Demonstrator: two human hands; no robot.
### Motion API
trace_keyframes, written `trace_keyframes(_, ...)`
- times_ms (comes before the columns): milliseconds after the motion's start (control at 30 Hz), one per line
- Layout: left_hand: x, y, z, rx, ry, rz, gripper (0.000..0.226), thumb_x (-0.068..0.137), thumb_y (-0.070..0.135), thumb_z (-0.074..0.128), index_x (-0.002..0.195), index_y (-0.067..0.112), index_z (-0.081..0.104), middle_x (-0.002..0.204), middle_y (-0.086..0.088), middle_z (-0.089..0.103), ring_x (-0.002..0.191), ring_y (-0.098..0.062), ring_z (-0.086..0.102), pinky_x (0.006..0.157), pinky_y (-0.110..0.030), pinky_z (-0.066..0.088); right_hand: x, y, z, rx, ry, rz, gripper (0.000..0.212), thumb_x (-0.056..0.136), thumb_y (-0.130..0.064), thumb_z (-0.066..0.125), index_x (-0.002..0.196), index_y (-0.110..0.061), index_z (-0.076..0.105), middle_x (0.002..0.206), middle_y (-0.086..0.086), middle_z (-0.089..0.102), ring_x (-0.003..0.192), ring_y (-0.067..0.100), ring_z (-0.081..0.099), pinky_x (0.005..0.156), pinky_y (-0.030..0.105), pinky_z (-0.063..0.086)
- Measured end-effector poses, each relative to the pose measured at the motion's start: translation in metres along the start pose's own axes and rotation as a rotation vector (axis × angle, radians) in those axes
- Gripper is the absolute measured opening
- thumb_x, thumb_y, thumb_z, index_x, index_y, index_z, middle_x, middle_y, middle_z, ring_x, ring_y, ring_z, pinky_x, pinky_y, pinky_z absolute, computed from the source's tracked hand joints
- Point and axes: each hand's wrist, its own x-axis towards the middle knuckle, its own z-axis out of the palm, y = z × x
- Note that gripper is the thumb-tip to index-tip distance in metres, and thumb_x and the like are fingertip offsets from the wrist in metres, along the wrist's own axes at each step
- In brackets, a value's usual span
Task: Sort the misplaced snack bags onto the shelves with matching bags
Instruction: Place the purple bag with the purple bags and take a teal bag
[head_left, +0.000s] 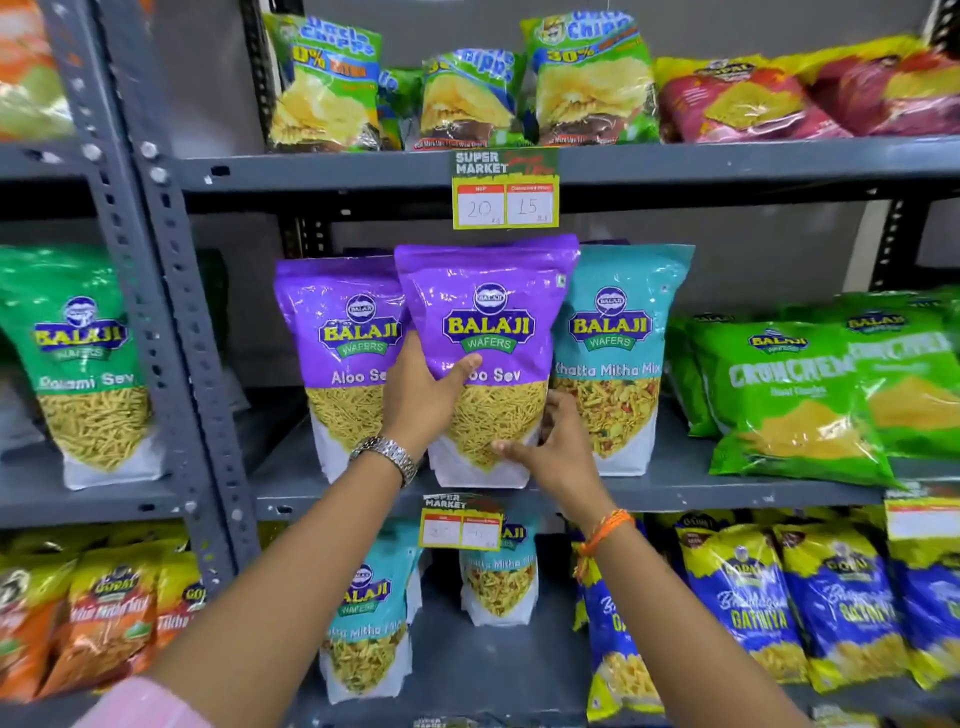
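Here, at a grey slotted-steel supermarket rack (171, 312) backed by a plain grey wall, a person's two bare hands steady a glossy purple Balaji Aloo Sev pouch (488, 332) standing upright on the grey metal middle shelf (675, 488), near its front edge. The left hand (421, 400), a silver metal watch (387, 457) on its wrist, grips the pouch's left side, thumb across the front. The right hand (561, 441), with an orange thread band (605, 530) at the wrist, holds the lower right corner, fingers curled round the edge.

Just beside the held pouch, at nine o'clock and partly behind it, stands a second purple Aloo Sev pouch (337, 353); at three o'clock, touching or nearly so, stands a teal Khatta Mitha Mix pouch (618, 358). Farther toward three o'clock lie bright green Crunchem bags (800, 400), with bare shelf between them and the teal pouch.

At twelve o'clock a yellow-edged paper price tag (505, 195) hangs from the upper shelf lip, below green-and-blue Uncle Chipps bags (587, 78). At six o'clock, on the lower shelf, more teal Khatta Mitha Mix pouches (363, 618) stand with open shelf floor around them, and blue-and-yellow Gopal Gathiya bags (748, 608) sit toward four o'clock. Beyond the upright, at nine o'clock, a green Balaji sev pouch (83, 364) occupies the neighbouring bay.
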Motion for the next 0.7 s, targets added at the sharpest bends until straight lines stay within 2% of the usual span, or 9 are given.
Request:
trace_keyframes(33, 0.002, -0.002, 0.002, 0.014, -0.011, -0.011, 0.054, 0.083, 0.047, 0.079, 0.12, 0.013, 0.058, 0.104, -0.009, 0.076, 0.096, -0.032, 0.071, 0.091, -0.049, 0.056, 0.001, 0.002, 0.001, -0.021, -0.007, 0.007, 0.075, 0.063, -0.004, 0.095, 0.118, -0.015, 0.045, 0.11, -0.003, 0.067, 0.101, 0.014, 0.066, 0.089, 0.015, 0.055)
trace_keyframes(67, 0.004, -0.004, 0.004, 0.03, -0.02, -0.024, 0.053, 0.083, 0.046, 0.079, 0.118, 0.012, 0.058, 0.102, -0.009, 0.076, 0.093, -0.032, 0.071, 0.089, -0.05, 0.057, 0.003, 0.006, 0.002, -0.025, -0.015, 0.017, 0.076, 0.064, -0.005, 0.094, 0.12, -0.015, 0.044, 0.11, -0.003, 0.067, 0.102, 0.013, 0.066, 0.09, 0.014, 0.054)
trace_keyframes(167, 0.007, -0.01, 0.008, 0.059, -0.016, -0.045, 0.054, 0.084, 0.046, 0.078, 0.117, 0.01, 0.056, 0.096, -0.005, 0.071, 0.087, -0.033, 0.068, 0.086, -0.049, 0.057, 0.008, 0.013, 0.005, -0.001, -0.039, 0.045, 0.079, 0.067, -0.001, 0.092, 0.128, -0.01, 0.042, 0.124, 0.012, 0.066, 0.115, 0.026, 0.064, 0.102, 0.04, 0.054)
trace_keyframes(233, 0.008, -0.013, 0.009, 0.06, 0.008, -0.06, 0.056, 0.084, 0.047, 0.078, 0.119, 0.01, 0.055, 0.089, -0.002, 0.067, 0.077, -0.03, 0.063, 0.084, -0.048, 0.056, 0.011, 0.015, 0.007, -0.008, -0.052, 0.047, 0.077, 0.069, -0.002, 0.091, 0.126, -0.014, 0.041, 0.121, 0.006, 0.064, 0.113, 0.022, 0.062, 0.094, 0.03, 0.055)
trace_keyframes(333, 0.008, -0.012, 0.009, 0.04, 0.042, -0.08, 0.057, 0.084, 0.043, 0.079, 0.122, 0.008, 0.055, 0.084, -0.008, 0.068, 0.065, -0.025, 0.056, 0.074, -0.043, 0.054, 0.013, 0.015, 0.011, -0.043, -0.065, 0.047, 0.073, 0.072, -0.004, 0.09, 0.122, -0.021, 0.039, 0.109, -0.012, 0.061, 0.107, 0.015, 0.06, 0.079, 0.009, 0.045)
trace_keyframes(433, 0.007, -0.01, 0.009, 0.026, 0.095, -0.083, 0.045, 0.08, 0.036, 0.084, 0.105, 0.009, 0.059, 0.082, -0.001, 0.063, 0.071, -0.025, 0.055, 0.068, -0.032, 0.041, 0.016, 0.017, 0.013, -0.085, -0.055, 0.046, 0.072, 0.072, -0.006, 0.09, 0.121, -0.021, 0.039, 0.114, -0.003, 0.064, 0.112, 0.019, 0.061, 0.092, 0.025, 0.05)
trace_keyframes(533, 0.004, -0.007, 0.008, 0.065, 0.127, -0.087, 0.039, 0.077, 0.031, 0.087, 0.092, 0.012, 0.058, 0.073, 0.0, 0.062, 0.07, -0.026, 0.057, 0.072, -0.039, 0.051, 0.013, 0.015, 0.015, -0.125, -0.021, 0.042, 0.071, 0.072, -0.009, 0.09, 0.12, -0.022, 0.04, 0.124, 0.006, 0.063, 0.117, 0.025, 0.061, 0.103, 0.044, 0.051)
trace_keyframes(633, -0.007, -0.007, 0.003, 0.013, 0.19, -0.113, 0.052, 0.077, 0.018, 0.088, 0.123, 0.005, 0.067, 0.11, -0.012, 0.077, 0.094, -0.027, 0.073, 0.092, -0.036, 0.058, 0.007, 0.01, 0.017, -0.159, -0.014, 0.026, 0.072, 0.074, -0.017, 0.09, 0.128, -0.014, 0.042, 0.128, 0.007, 0.062, 0.121, 0.027, 0.059, 0.106, 0.049, 0.05)
trace_keyframes(700, -0.017, -0.007, -0.001, -0.045, 0.269, -0.116, 0.059, 0.077, 0.011, 0.087, 0.132, 0.005, 0.064, 0.126, -0.014, 0.072, 0.101, -0.023, 0.073, 0.091, -0.031, 0.058, 0.001, 0.007, 0.015, -0.211, -0.017, 0.01, 0.078, 0.076, -0.024, 0.089, 0.136, -0.007, 0.043, 0.136, 0.011, 0.061, 0.126, 0.029, 0.057, 0.105, 0.048, 0.05)
